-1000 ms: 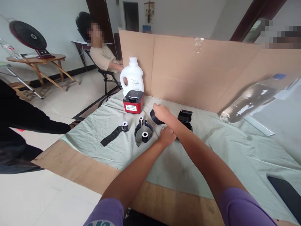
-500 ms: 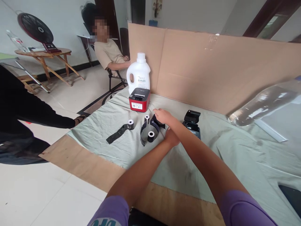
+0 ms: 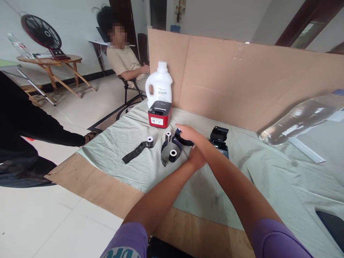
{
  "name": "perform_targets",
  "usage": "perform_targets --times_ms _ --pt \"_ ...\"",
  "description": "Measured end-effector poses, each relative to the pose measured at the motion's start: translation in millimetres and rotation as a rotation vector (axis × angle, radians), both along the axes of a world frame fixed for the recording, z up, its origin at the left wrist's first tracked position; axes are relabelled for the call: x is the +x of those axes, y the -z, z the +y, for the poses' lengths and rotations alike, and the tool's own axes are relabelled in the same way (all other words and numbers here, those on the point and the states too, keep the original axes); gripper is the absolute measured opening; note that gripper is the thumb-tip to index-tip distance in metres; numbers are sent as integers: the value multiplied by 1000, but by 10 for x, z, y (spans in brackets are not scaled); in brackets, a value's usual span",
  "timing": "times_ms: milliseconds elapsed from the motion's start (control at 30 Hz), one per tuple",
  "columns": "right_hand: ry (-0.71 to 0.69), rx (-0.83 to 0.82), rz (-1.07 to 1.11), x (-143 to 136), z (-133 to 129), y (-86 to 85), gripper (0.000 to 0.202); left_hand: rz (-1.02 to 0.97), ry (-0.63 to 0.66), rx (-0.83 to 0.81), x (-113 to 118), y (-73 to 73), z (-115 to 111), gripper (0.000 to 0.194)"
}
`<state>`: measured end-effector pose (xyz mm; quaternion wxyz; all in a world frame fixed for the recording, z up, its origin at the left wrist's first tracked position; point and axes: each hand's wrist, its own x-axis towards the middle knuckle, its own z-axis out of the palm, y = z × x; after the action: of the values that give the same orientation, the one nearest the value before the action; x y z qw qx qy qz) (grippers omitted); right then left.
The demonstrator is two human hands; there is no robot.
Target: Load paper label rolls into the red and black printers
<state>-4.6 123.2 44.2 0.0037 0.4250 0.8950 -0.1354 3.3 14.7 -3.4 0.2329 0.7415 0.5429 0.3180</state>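
Observation:
My right hand (image 3: pixel 187 133) is closed on a dark strip (image 3: pixel 184 139) that hangs in a curve below its fingers. Just nearer to me is my left hand (image 3: pixel 197 157), its fingers hidden behind my right wrist. Left of the hands stand a small white-cored roll (image 3: pixel 168 136) and a black roll (image 3: pixel 173 155), with a black strip curving around between them. Farther left, another roll (image 3: pixel 149 142) has its black tail laid out on the cloth. A small black device (image 3: pixel 219 142) with its lid raised is right of my hands, partly covered by my right forearm.
A red and black printer (image 3: pixel 159 114) stands before a white jug (image 3: pixel 160 84). Behind runs a cardboard panel (image 3: pixel 220 79). A large clear bottle (image 3: pixel 298 118) lies at right, and a dark flat object (image 3: pixel 330 225) at the right edge. Two people are at left.
The dark strip at my right hand now hangs in a rounder loop, with a bit showing at the fingertips. My right hand has shifted slightly; the rolls stay in place.

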Motion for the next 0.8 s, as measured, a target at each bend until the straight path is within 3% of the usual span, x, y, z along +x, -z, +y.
perform_targets --times_ms 200,300,400,533,600,700,800 --pt "38 62 -40 0 -118 -113 67 -30 16 10 13 -67 -75 41" --pt "-2 172 28 -73 -244 -252 55 -17 29 23 30 -5 -44 45" --pt "-63 183 64 -221 -394 -345 43 -7 -17 43 71 76 -4 54" --pt "-15 239 -6 -463 -532 -306 45 18 -46 21 118 113 24 55" --pt "23 264 -16 -554 -558 -262 33 38 -51 -9 125 108 33 54" --pt "60 183 65 -584 -569 -243 17 35 -47 -24 122 112 45 54" --pt "61 -20 398 -413 -601 -291 18 -10 -33 21 108 127 46 51"
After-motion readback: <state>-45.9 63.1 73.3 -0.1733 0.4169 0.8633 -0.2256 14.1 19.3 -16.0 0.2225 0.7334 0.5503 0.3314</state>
